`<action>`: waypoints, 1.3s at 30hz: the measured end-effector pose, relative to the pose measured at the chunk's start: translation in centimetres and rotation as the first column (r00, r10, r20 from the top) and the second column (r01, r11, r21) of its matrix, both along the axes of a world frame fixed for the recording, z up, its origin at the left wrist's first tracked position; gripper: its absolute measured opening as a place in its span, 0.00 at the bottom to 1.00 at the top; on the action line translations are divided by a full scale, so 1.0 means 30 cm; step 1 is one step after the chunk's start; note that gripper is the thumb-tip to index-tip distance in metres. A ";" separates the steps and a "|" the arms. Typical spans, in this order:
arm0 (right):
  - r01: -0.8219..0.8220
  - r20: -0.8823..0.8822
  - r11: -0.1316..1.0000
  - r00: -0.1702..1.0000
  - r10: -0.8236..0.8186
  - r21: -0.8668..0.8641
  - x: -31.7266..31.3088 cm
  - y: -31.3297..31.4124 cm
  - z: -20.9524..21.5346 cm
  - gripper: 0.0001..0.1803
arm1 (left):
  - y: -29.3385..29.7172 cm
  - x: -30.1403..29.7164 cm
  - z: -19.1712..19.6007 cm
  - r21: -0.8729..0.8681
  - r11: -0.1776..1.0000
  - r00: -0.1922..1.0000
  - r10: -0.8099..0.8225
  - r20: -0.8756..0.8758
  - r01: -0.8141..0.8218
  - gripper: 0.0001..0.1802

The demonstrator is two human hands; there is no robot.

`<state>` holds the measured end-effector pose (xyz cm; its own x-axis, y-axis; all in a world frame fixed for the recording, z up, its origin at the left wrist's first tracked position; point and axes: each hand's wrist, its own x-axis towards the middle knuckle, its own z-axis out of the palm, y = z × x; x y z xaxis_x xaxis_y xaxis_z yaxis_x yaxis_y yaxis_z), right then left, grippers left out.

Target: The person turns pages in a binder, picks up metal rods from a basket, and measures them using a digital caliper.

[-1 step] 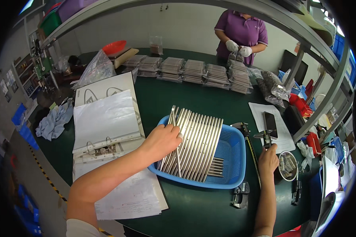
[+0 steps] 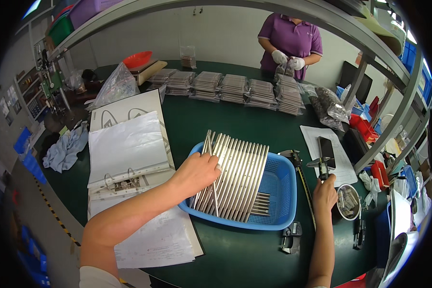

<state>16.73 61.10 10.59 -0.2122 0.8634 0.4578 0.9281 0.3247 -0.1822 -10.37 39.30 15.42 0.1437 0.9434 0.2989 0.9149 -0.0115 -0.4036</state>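
Resting: our left hand (image 2: 197, 174) lies flat on the row of long shiny metal rods (image 2: 235, 175), fingers spread a little, pressing on the rods and not closed around any one.
Rods: they sit side by side, leaning across the blue plastic mesh basket (image 2: 279, 180); most of them stretch away to the right of our left hand, and their far tips stick up over the basket's back rim.
Short pieces: a few small metal rods (image 2: 260, 203) lie on the basket floor, just right of the long ones and lower than our left hand.
Right hand: our right hand (image 2: 325, 193) is closed on the silver metal caliper (image 2: 324, 165), which points up and away from the grip.
Beside the right grip: a small round tin of metal bits (image 2: 348, 201) sits just to its right; a dark phone (image 2: 327, 150) lies on a white paper sheet (image 2: 313, 139) just beyond it.
Left of our left hand: an open white ring binder with papers (image 2: 127, 149) lies near our forearm.
Far side: a person in a purple shirt (image 2: 292, 38) with white gloves stands behind stacks of grey metal parts (image 2: 235, 89), well apart from both our hands.
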 end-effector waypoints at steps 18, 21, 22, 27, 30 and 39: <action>-0.619 -0.154 0.703 0.702 0.695 0.351 -0.001 -0.238 0.269 0.26 | -0.256 -0.083 0.210 0.357 0.892 0.925 0.147 0.351 -0.277 0.07; -0.831 0.170 0.444 0.517 0.839 0.335 -0.009 -0.333 0.323 0.30 | -0.428 -0.070 0.167 0.243 0.826 0.568 0.110 0.815 -0.508 0.07; -0.811 0.149 0.475 0.545 0.825 0.342 -0.029 -0.367 0.324 0.28 | -0.490 -0.066 0.140 0.308 0.793 0.456 -0.043 0.889 -0.526 0.07; -0.796 0.123 0.481 0.554 0.823 0.367 -0.115 -0.409 0.279 0.21 | -0.651 -0.032 0.028 0.351 0.713 0.390 -0.118 0.913 -0.607 0.09; -0.827 0.177 0.456 0.528 0.830 0.329 -0.149 -0.456 0.301 0.20 | -0.679 0.015 0.006 0.285 0.710 0.380 -0.028 0.925 -0.643 0.11; -0.855 0.268 0.237 0.389 0.881 0.461 -0.204 -0.487 0.311 0.30 | -0.723 0.043 -0.095 0.213 0.788 0.513 0.148 0.845 -0.578 0.14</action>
